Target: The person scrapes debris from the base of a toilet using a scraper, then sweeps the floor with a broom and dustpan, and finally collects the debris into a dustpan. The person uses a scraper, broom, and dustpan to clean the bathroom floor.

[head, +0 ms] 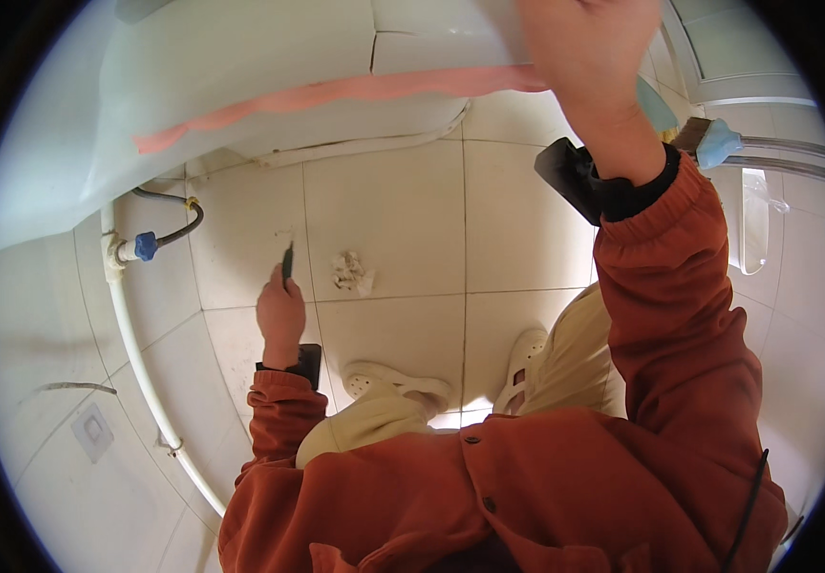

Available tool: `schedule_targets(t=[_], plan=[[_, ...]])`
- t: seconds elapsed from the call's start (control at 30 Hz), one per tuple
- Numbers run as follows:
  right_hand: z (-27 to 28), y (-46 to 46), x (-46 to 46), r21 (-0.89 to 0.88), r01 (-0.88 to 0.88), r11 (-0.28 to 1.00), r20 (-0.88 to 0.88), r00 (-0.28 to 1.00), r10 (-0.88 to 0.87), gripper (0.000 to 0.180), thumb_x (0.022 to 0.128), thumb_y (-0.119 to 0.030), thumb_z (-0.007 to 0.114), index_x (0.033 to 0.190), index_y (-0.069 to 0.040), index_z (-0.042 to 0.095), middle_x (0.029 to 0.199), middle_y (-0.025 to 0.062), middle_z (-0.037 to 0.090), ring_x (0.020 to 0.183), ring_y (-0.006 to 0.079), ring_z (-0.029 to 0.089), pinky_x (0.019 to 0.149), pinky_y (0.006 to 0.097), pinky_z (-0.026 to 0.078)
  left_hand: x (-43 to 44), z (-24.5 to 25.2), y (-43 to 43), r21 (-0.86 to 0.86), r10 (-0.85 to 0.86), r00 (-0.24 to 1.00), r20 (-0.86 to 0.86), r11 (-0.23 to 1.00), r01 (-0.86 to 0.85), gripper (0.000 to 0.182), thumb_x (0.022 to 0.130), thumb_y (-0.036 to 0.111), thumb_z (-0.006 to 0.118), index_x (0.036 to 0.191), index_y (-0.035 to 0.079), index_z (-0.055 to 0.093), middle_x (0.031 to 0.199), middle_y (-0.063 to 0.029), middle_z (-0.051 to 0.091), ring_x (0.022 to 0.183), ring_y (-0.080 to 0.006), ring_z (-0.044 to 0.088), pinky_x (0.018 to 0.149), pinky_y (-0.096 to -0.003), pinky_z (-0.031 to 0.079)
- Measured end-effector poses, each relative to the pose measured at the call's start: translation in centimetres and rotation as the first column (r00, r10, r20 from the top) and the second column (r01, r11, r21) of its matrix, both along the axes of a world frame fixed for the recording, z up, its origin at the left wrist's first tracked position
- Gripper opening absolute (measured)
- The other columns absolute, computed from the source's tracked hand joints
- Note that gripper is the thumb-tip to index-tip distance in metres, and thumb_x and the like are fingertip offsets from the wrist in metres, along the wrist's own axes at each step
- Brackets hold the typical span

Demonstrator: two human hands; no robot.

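Observation:
My left hand is closed around a slim dark tool, whose tip points up the picture, over the tiled floor. Its kind is too small to tell. My right hand reaches past the top edge of the view, so its fingers are hidden. Beside that hand ends a wavy pink strip, which runs along the lower edge of a white, smooth-surfaced fixture. A crack or seam shows above the strip. Both wrists carry black strapped devices.
Crumpled whitish scraps lie on the floor near my shoes. At left are a white pipe, a blue valve handle and a flexible hose. A brush and a white container are at right.

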State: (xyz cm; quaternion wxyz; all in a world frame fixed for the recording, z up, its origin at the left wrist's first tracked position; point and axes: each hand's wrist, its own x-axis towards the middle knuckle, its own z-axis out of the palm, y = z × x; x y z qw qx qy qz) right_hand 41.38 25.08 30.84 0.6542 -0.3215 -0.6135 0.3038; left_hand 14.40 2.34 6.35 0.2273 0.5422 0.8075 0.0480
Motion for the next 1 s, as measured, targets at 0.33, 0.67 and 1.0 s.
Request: schedule_targets(t=[0.33, 0.67, 1.0], plan=[[-0.7, 0.8, 0.7, 0.084, -0.037, 0.996, 0.105, 0.994, 0.028, 0.014, 0.09, -0.014, 0.052, 0.095, -0.004, 0.06, 0.066, -0.0051, 0.046, 0.058, 0.003, 0.039, 0.053, 0.0177, 0.031, -3.6, 3.7, -1.7, -0.262, 0.456, 0.848, 0.269, 0.882, -0.391, 0.034, 0.085, 0.034, 0.055, 0.08, 0.001, 0.063, 0.061, -0.0023, 0.056, 0.042, -0.0048, 0.04, 0.038, -0.0206, 0.029], [2.4, -3.3, 5.3, -0.299, 0.131, 0.945, 0.314, 0.949, -0.032, 0.016, 0.09, -0.018, 0.053, 0.096, -0.005, 0.06, 0.078, 0.0023, 0.062, 0.054, 0.0063, 0.042, 0.05, 0.0214, 0.036, -2.1, 17.9, -8.3, -0.465, 0.716, 0.441, 0.542, 0.692, -0.553, 0.041, 0.089, 0.036, 0.046, 0.076, 0.0, 0.059, 0.052, -0.0027, 0.05, 0.039, -0.0085, 0.041, 0.036, -0.0229, 0.03], [14.0, -15.0, 19.6, -0.596, 0.526, 0.606, 0.731, 0.668, 0.14, 0.03, 0.083, -0.028, 0.059, 0.07, -0.002, 0.052, 0.059, 0.019, 0.051, 0.056, 0.0373, 0.05, 0.051, 0.0396, 0.04, 0.8, 30.8, -22.0, -0.381, 0.362, 0.928, 0.082, 0.872, -0.307, 0.038, 0.076, 0.033, 0.065, 0.075, -0.003, 0.054, 0.067, -0.0185, 0.058, 0.066, -0.0362, 0.057, 0.062, -0.0427, 0.044]])
